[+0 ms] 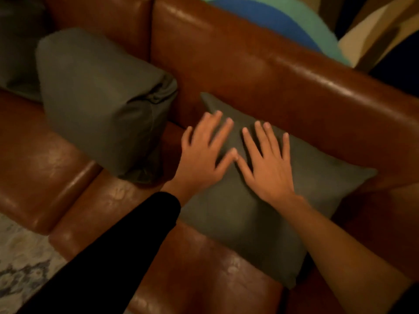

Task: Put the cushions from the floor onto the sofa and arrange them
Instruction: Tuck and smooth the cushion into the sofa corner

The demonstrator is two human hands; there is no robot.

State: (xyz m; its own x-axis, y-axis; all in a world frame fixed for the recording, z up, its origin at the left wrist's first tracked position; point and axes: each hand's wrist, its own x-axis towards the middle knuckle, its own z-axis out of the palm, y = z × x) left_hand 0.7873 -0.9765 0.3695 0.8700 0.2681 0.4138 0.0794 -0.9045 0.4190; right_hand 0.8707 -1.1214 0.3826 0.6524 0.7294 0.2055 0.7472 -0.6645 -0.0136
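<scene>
From the head camera, the left hand and right hand lie flat, fingers spread and grasping nothing, on a grey cushion propped against the sofa backrest. Uneven pressing might slide it toward the seat's front edge.

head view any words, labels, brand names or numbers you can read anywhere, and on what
None: no text can be read in this view.
The flat grey-green cushion under both hands, the bulkier cushion to its left and the brown leather sofa show no label, tag or logo.
The blue and teal shape behind the sofa back is plain.
</scene>
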